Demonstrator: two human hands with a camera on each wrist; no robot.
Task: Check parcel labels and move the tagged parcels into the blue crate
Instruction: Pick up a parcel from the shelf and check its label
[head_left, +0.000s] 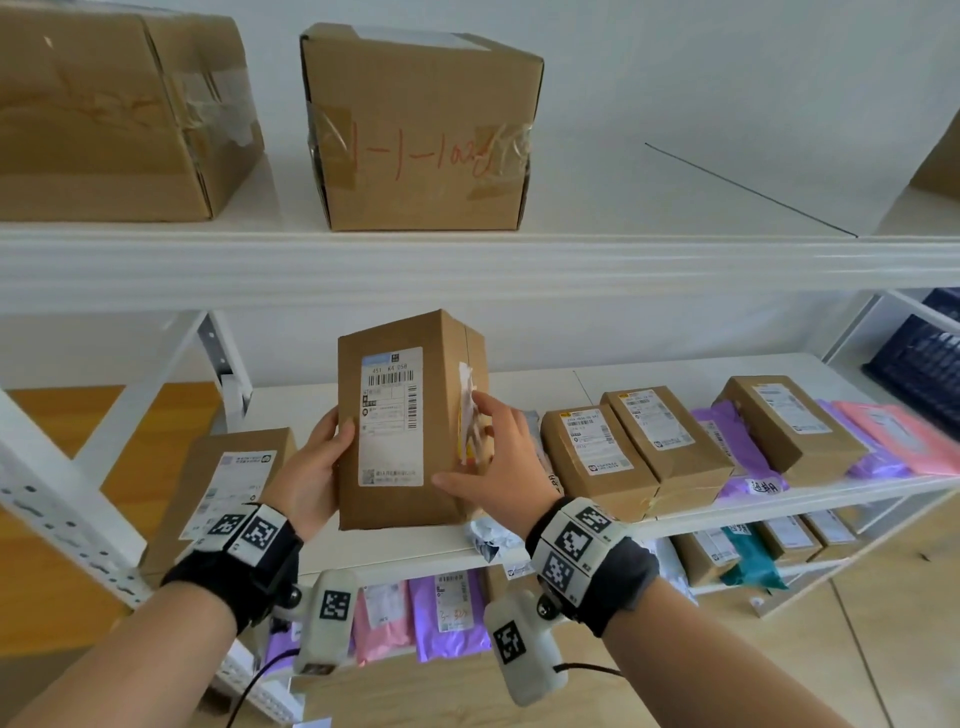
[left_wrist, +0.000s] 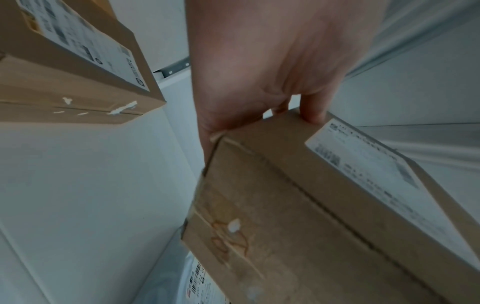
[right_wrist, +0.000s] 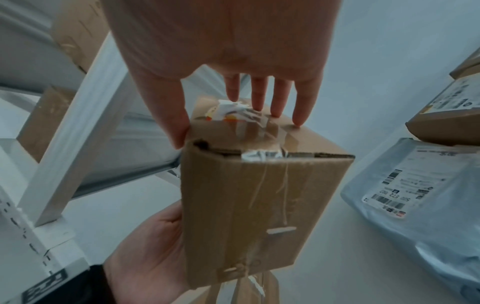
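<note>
I hold a brown cardboard parcel (head_left: 447, 353) upright above the middle shelf (head_left: 545, 379), its white shipping label (head_left: 390, 421) facing me. My left hand (head_left: 322, 457) grips its left side, thumb on the front and fingers behind it. My right hand (head_left: 493, 452) lies against the right side with straight fingers on torn tape and paper remains (right_wrist: 233, 111), thumb on the front face. In the wrist views the parcel (left_wrist: 298, 216) (right_wrist: 246, 205) fills the lower middle. The dark blue crate (head_left: 924, 358) stands at the far right, beyond the shelf post.
A labelled brown box (head_left: 228, 483) lies left on the middle shelf; several brown boxes (head_left: 597, 457) and purple and pink mailers (head_left: 893, 436) lie right. A grey mailer (right_wrist: 415, 195) sits close below. Two big cartons (head_left: 421, 130) stand on the upper shelf. More mailers (head_left: 447, 608) lie below.
</note>
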